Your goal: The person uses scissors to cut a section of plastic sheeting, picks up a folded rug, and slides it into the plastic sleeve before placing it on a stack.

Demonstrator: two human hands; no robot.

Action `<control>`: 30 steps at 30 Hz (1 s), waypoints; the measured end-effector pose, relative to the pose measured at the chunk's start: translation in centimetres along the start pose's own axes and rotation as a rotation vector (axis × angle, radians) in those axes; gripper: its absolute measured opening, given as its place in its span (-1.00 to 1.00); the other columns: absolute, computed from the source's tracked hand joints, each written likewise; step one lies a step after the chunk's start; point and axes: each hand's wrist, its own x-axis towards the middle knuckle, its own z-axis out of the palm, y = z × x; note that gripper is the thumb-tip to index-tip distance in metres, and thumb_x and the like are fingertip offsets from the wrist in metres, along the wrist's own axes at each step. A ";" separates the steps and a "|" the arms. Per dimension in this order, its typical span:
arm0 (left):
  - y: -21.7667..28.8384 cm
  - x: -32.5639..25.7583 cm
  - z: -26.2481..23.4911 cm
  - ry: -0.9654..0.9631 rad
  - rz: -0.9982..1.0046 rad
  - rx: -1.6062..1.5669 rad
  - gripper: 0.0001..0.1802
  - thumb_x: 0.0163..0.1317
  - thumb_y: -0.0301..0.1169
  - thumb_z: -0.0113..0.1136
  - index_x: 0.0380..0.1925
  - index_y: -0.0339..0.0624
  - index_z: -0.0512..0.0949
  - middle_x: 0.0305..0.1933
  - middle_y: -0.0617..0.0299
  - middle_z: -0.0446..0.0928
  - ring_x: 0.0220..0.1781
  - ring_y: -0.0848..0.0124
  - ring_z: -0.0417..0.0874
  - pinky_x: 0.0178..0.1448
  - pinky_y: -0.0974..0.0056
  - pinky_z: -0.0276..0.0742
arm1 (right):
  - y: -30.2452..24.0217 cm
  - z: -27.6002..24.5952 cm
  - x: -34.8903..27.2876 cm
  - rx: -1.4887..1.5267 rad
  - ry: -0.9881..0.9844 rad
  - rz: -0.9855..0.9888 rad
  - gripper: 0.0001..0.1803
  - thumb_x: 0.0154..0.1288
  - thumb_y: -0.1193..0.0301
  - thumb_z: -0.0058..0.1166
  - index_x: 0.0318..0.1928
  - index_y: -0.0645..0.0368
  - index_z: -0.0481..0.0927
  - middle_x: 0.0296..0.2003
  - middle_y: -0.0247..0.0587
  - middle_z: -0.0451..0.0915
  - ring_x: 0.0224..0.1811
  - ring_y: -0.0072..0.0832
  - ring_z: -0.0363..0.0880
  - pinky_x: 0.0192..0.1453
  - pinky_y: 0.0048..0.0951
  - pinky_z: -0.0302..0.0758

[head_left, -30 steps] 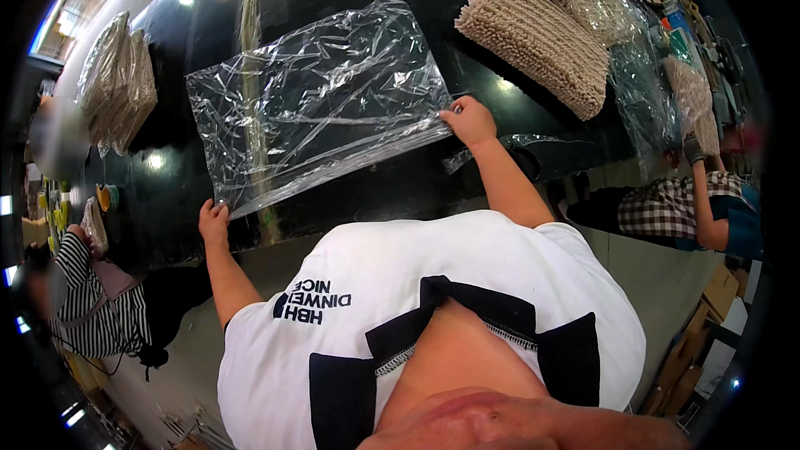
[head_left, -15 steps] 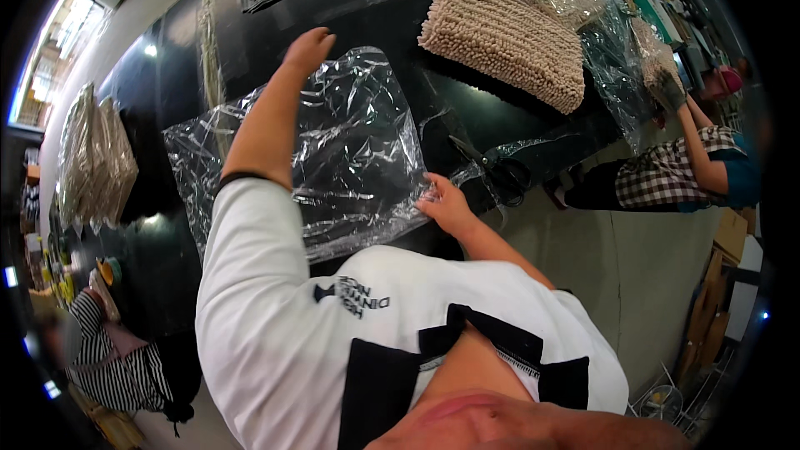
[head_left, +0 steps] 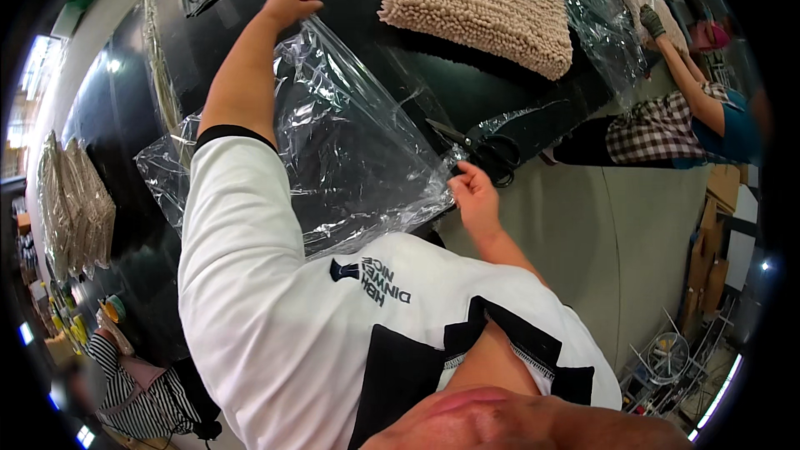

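A large clear plastic bag (head_left: 358, 150) lies crumpled on the black table (head_left: 125, 117). My left arm stretches over the bag, and my left hand (head_left: 289, 5) pinches its far corner. My right hand (head_left: 475, 196) grips the near right corner at the table's edge. Black scissors (head_left: 492, 150) lie on the table just beyond my right hand. A thick beige knobbly mat (head_left: 479, 4) lies farther back, apart from the bag.
More beige mats in clear wrap (head_left: 600, 0) lie at the back right, where a person in a checked shirt (head_left: 658, 125) reaches onto the table. Stacked mats (head_left: 75, 200) sit at the left. A person in a striped top (head_left: 137, 383) is at the lower left.
My left hand went from the bag's near left corner over the bag to its far corner. My right hand slid along to the near right corner by the scissors.
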 end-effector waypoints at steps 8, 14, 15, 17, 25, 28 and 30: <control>-2.2 -2.0 -1.6 0.051 0.031 0.139 -0.53 0.17 -0.18 0.30 0.01 -0.23 0.54 -0.25 0.18 0.62 -0.21 0.39 0.61 -0.11 0.35 0.49 | -5.0 -1.7 6.4 -0.408 -0.007 -0.285 -0.59 0.29 0.57 0.10 0.16 0.26 0.45 -0.26 -0.32 0.57 -0.23 -0.68 0.49 -0.08 -0.63 0.45; -8.1 -8.8 -4.1 -0.013 -0.206 -0.156 -0.64 0.14 -0.21 0.32 -0.12 -0.17 0.66 -0.28 0.22 0.67 -0.24 0.47 0.62 -0.10 0.37 0.49 | -7.3 -2.4 9.9 -0.121 -0.107 -0.114 -0.53 0.25 0.58 0.11 0.18 0.29 0.42 -0.23 -0.30 0.59 -0.22 -0.62 0.53 -0.11 -0.55 0.50; -9.6 -9.5 -4.8 0.086 -0.198 -0.116 -0.65 0.14 -0.21 0.31 -0.12 -0.17 0.67 -0.27 0.21 0.67 -0.24 0.46 0.63 -0.10 0.36 0.50 | -7.5 -2.5 10.1 -0.112 -0.140 -0.060 -0.52 0.24 0.60 0.12 0.19 0.29 0.41 -0.22 -0.30 0.58 -0.23 -0.62 0.52 -0.16 -0.55 0.50; -11.0 -11.0 -6.3 0.294 -0.188 -0.030 -0.65 0.15 -0.21 0.30 -0.12 -0.17 0.67 -0.26 0.21 0.68 -0.22 0.43 0.65 -0.08 0.34 0.51 | -7.8 -1.9 9.9 -0.114 -0.197 0.032 -0.54 0.25 0.60 0.11 0.17 0.29 0.42 -0.23 -0.31 0.58 -0.23 -0.64 0.51 -0.19 -0.57 0.48; -9.4 -15.8 -6.0 0.549 -0.097 -0.023 -0.32 0.18 -0.13 0.26 0.21 -0.32 0.38 0.10 -0.08 0.55 0.13 0.15 0.59 0.19 0.20 0.45 | -7.5 0.6 9.7 -0.011 -0.182 0.014 -0.59 0.31 0.56 0.05 0.17 0.28 0.42 -0.23 -0.35 0.56 -0.25 -0.66 0.47 -0.19 -0.60 0.40; -15.0 -24.5 -8.7 0.494 -0.192 0.329 -0.19 0.12 -0.09 0.30 0.28 -0.32 0.28 0.24 -0.18 0.42 0.30 0.01 0.43 0.29 0.07 0.37 | -7.8 1.8 11.5 -0.137 -0.182 -0.038 -0.58 0.30 0.57 0.05 0.18 0.28 0.41 -0.22 -0.35 0.57 -0.23 -0.66 0.48 -0.19 -0.59 0.40; -9.8 -27.7 -8.0 0.399 -0.444 0.512 -0.20 0.12 -0.09 0.28 0.28 -0.30 0.28 0.27 -0.19 0.38 0.31 -0.03 0.39 0.32 0.05 0.34 | -7.9 0.9 12.5 -0.229 -0.083 -0.035 -0.58 0.28 0.56 0.08 0.16 0.27 0.43 -0.20 -0.32 0.58 -0.22 -0.63 0.50 -0.21 -0.59 0.42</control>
